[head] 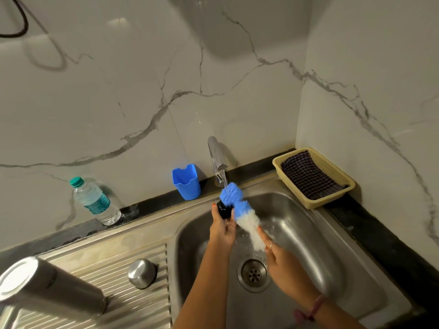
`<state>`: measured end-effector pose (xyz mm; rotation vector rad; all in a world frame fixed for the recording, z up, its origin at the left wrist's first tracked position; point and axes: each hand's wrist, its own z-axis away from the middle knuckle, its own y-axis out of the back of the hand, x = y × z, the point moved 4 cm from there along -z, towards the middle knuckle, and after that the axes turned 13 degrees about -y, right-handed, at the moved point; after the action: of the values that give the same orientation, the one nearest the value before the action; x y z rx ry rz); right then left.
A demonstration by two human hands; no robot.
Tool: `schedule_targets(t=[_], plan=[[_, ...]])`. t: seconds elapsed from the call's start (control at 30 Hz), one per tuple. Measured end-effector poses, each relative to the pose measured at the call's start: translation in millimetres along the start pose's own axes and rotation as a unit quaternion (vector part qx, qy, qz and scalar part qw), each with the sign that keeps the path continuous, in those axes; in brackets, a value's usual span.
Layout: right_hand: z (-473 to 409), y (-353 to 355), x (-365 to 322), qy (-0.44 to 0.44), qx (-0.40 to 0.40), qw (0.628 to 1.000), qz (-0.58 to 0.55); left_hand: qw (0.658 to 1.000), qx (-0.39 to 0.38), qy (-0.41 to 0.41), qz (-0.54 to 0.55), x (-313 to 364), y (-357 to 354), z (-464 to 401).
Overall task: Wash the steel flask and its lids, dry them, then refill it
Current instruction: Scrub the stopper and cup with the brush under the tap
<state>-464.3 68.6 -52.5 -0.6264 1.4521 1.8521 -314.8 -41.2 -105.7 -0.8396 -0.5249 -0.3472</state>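
On the dark worktop (370, 224) against the marble wall stand a clear water bottle (96, 201) with a green cap, a blue plastic cup (187, 182), and in the right corner a tan basket (314, 178) holding a dark checked cloth (308, 175). The tap (216, 154) runs water down into the steel sink (308, 236), straight onto the blue end of a bottle brush (242, 213), which lies slanted between the tap and the drain (253, 274).

The steel flask (45, 286) lies on its side on the ribbed drainboard (133, 302) at the lower left, well apart from both hands. A round steel lid (142, 273) sits on the drainboard just beside the sink.

Over the sink, the left hand (223, 230) has its fingers curled round a small black lid (224, 210), which touches the blue bristles. The right hand (283, 260) grips the brush low down, its forefinger laid straight along the white bristles.
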Motion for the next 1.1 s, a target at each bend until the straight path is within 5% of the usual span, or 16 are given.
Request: schedule_targets(t=[0.9, 1.1], plan=[[16, -2, 6, -0.02, 0.061, 0.998, -0.003, 0.993, -0.094, 0.032, -0.068, 18, -2, 15], [7, 4, -6, 0.047, 0.062, 0.996, 0.045, 0.99, -0.119, 0.032, -0.068, 21, -10, 16]])
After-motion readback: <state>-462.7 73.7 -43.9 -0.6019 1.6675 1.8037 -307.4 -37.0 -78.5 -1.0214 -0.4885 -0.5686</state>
